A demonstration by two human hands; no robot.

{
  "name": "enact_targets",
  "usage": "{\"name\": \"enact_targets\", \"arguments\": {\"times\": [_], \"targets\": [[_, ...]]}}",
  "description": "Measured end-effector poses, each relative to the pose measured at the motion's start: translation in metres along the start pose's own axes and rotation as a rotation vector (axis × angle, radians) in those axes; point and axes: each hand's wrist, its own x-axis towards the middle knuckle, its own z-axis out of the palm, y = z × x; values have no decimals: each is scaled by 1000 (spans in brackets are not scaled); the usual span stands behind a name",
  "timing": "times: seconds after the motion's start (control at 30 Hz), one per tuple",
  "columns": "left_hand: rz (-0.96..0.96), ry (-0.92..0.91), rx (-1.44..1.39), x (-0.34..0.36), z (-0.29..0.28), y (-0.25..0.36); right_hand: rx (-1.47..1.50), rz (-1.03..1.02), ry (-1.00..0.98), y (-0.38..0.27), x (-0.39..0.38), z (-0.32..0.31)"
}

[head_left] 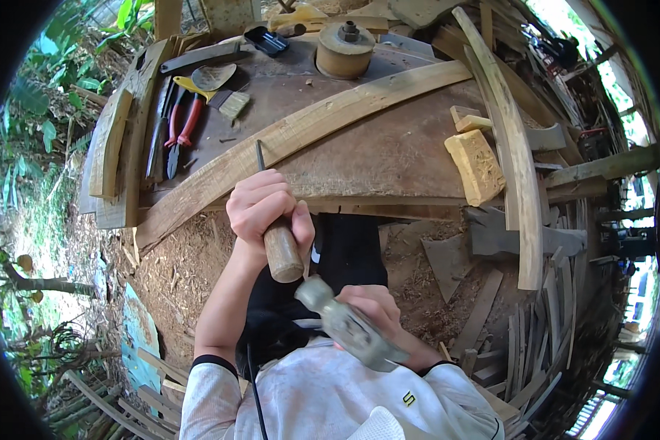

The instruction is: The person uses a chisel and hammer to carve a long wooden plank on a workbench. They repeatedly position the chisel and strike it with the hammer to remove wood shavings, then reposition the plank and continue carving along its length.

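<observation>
My left hand (260, 209) is closed round a chisel (282, 253) with a round wooden handle. The chisel's thin metal blade points away from me, and its tip meets a long wooden board (323, 121) lying slantwise across the workbench. Close to my chest, my right hand (374, 304) grips a hammer (352, 330). Its grey metal head is near the butt of the chisel handle, with a small gap between them. Most of the hammer's handle is hidden behind the head and my hand.
On the bench (403, 158) lie red-handled pliers (187, 125), a brush (233, 105), a black tray (266, 41) and a round wooden block (345, 51). A yellowish wood block (475, 167) sits at the right, beside a long curved strip (510, 125). Wood offcuts and shavings litter the ground.
</observation>
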Motion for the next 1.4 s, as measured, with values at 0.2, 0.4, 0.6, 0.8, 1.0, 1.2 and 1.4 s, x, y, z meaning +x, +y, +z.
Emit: {"name": "enact_targets", "arguments": {"times": [0.2, 0.4, 0.6, 0.8, 1.0, 1.2, 1.4], "targets": [[-7, -31, 40, -2, 0, -1, -53, 104, -12, 9, -37, 0], [-31, 16, 8, 1, -1, -2, -44, 289, -62, -1, -40, 3], [-34, 19, 3, 0, 1, -3, -68, 152, -5, 5, -38, 8], [19, 67, 15, 2, 4, -10, -26, 208, -27, 5, -32, 5], [-23, 74, -10, 3, 6, -16, -54, 194, 93, 24, -31, 5], [10, 30, 21, 5, 12, -18, 139, 543, 346, 43, -31, -1], [15, 29, 14, 8, 7, -19, -117, 276, 171, 33, -42, -4]]}}
